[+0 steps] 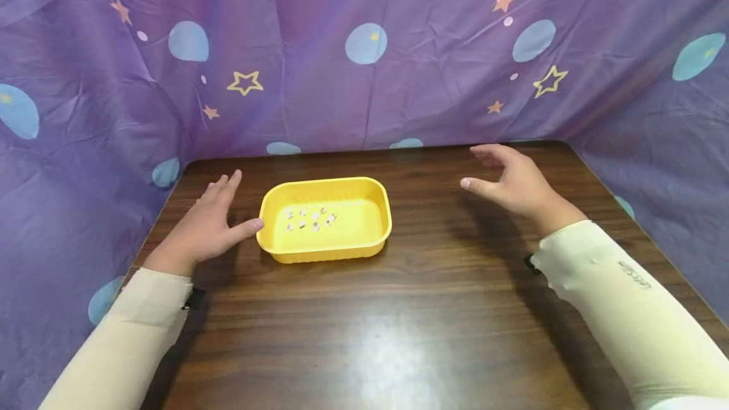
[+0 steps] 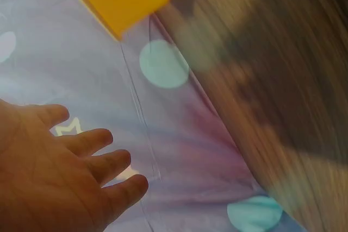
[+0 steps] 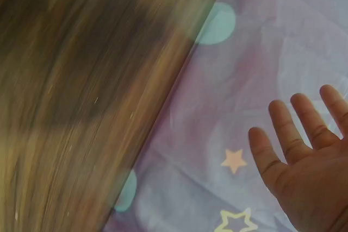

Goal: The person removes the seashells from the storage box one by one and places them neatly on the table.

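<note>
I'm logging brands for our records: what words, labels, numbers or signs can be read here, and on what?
"LetsSlim", on the right sleeve; small, so the exact spelling is uncertain.
Small pieces in the yellow tray: too small to tell whether they carry text.
No other readable text.

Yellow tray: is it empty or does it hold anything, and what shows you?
Not empty: in the head view, small pale pieces lie inside the yellow tray, mostly left of its middle.
</note>
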Motion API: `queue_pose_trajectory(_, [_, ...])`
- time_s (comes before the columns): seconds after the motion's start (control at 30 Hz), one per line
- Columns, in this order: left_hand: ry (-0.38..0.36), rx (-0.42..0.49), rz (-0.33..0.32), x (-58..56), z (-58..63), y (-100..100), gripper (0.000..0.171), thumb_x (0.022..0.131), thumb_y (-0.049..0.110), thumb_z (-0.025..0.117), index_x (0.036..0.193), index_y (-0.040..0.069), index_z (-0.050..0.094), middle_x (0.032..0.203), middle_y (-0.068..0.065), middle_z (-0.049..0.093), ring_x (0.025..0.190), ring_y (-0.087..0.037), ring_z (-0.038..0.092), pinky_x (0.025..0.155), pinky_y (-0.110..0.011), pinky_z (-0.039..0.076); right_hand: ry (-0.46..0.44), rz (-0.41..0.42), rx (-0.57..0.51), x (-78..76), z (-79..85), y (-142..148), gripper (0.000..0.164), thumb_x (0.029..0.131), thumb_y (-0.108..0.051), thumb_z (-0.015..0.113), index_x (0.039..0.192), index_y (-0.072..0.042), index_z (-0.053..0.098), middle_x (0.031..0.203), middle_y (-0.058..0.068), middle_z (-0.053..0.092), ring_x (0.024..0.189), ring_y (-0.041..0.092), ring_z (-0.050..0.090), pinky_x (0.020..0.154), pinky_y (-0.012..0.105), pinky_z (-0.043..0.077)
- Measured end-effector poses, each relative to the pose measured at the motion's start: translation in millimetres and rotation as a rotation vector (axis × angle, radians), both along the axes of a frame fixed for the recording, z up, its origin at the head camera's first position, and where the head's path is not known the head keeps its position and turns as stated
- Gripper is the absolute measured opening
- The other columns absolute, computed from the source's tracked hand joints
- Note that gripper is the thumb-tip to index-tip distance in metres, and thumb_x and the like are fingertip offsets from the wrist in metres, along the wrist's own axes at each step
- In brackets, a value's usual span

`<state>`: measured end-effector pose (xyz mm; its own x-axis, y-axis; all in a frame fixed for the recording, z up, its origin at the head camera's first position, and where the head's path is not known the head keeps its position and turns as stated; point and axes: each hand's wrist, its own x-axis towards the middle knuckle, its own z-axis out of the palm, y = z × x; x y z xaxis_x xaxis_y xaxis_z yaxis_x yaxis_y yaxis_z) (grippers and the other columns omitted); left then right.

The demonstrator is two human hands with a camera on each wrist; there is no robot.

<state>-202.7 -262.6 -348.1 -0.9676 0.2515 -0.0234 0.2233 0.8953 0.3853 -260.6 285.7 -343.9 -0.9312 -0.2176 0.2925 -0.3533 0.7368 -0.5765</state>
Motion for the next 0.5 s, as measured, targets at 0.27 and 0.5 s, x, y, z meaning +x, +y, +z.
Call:
queue_pose_trajectory(0.27, [-0.050,0.031,-0.046,-3.6,-11.3,16.2,0.110,0.100,0.062,0.061,0.169,0.006,-0.005,0.175,-0.027,0.001,0.158,-0.053,0.003,0.123,-0.071,0.013,-0.024,0.002,-0.107,-2.4,2.7,-23.9,0.050,0.089,-0.025,0.086,0.132,-0.004,0.069,0.126,0.019,0.072,0.119,0.034,0.066,0.101,0.048,0.049])
queue_pose_trajectory(0.5, [-0.104,0.048,-0.057,-6.0,-20.9,29.3,0.116,0.097,0.060,0.064,0.167,-0.002,-0.004,0.175,-0.027,0.001,0.159,-0.050,0.004,0.124,-0.068,0.016,-0.041,0.038,-0.124,-6.5,-0.3,-45.9,0.045,0.089,-0.024,0.086,0.128,-0.006,0.071,0.121,0.016,0.074,0.111,0.031,0.069,0.090,0.031,0.052])
